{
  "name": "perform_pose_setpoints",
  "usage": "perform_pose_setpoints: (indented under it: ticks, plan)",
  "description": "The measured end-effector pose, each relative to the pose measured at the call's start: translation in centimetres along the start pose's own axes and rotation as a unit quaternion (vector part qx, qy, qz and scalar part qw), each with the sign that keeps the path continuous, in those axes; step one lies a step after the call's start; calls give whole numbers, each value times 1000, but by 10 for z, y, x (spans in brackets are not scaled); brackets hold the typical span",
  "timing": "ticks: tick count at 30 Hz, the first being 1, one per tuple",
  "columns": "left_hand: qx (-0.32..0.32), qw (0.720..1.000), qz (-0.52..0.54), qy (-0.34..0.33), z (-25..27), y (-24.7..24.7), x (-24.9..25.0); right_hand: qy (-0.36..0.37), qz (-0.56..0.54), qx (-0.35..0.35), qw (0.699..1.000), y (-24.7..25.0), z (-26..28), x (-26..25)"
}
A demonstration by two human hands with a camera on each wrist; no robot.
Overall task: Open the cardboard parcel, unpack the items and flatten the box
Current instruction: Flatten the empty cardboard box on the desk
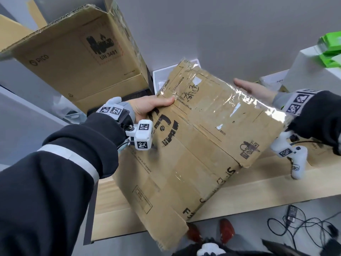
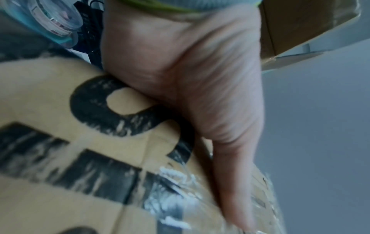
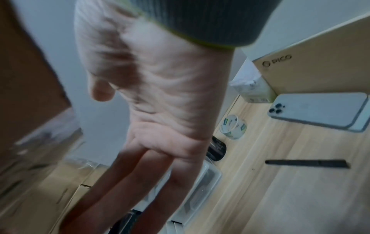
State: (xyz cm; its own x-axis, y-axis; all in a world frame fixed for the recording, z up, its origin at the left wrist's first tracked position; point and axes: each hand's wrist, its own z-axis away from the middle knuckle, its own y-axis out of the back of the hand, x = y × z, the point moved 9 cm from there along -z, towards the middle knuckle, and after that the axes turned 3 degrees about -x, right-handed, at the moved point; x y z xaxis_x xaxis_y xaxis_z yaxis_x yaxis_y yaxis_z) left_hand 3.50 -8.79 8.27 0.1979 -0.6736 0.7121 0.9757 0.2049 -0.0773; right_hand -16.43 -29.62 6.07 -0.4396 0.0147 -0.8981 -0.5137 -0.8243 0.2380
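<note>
So I've got the flattened box [image 1: 193,137] held up, tilted, over the wooden table [image 1: 258,191]. My left hand [image 1: 147,106] grips its left edge, thumb on top. My right hand [image 1: 252,87] is flat-fingered at the taped far-right edge, holding nothing. The PICO carton [image 1: 77,58] stands open behind.

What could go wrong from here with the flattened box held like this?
1. Only the left hand grips the flattened box, at one edge; the right hand is open beside it, so the panel may swing or slip.
2. The loose clear tape along its far edge could stick to fingers.
3. Its far corner sits near the white tray on the wooden table and could knock it.
</note>
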Motion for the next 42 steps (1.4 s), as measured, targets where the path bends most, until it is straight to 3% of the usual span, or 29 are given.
perform_pose_setpoints:
  ticks: [3, 7, 10, 13, 15, 17, 22, 24, 28, 32, 36, 42]
  plan:
    - [31, 998, -49, -6, -4, 2, 5, -19, -3, -10, 1000, 3, 9, 4]
    - [48, 993, -100, 25, -16, 6, -1, -163, -102, -146, 970, -27, 35, 28]
    - [37, 989, -138, 32, -23, 1, -5, -157, -95, -195, 964, -37, 41, 32]
    - [71, 975, -210, 27, -33, 4, -6, -153, -71, -238, 957, -50, 46, 36]
    - [75, 966, -246, 34, -42, 5, -9, -141, -11, -219, 965, -51, 35, 47]
    - [75, 953, -292, 43, -53, 2, -13, -150, -21, -199, 968, -55, 26, 58]
    - [105, 868, -483, 46, -68, -13, -13, -160, 6, -187, 969, -59, 23, 75]
    - [82, 865, -491, 57, -75, -20, -25, -180, -10, -188, 965, -54, 25, 93]
    - [-28, 892, -438, 114, -85, -21, -85, -211, -16, -164, 963, -29, 32, 128]
    - [-12, 848, -510, 146, -89, 2, -123, -233, -47, -140, 961, -10, 46, 158]
    - [-43, 832, -525, 173, -96, 0, -147, -263, -59, -128, 954, -17, 56, 176]
    - [58, 797, -596, 76, -116, 2, -144, -314, -35, -94, 944, -30, 63, 210]
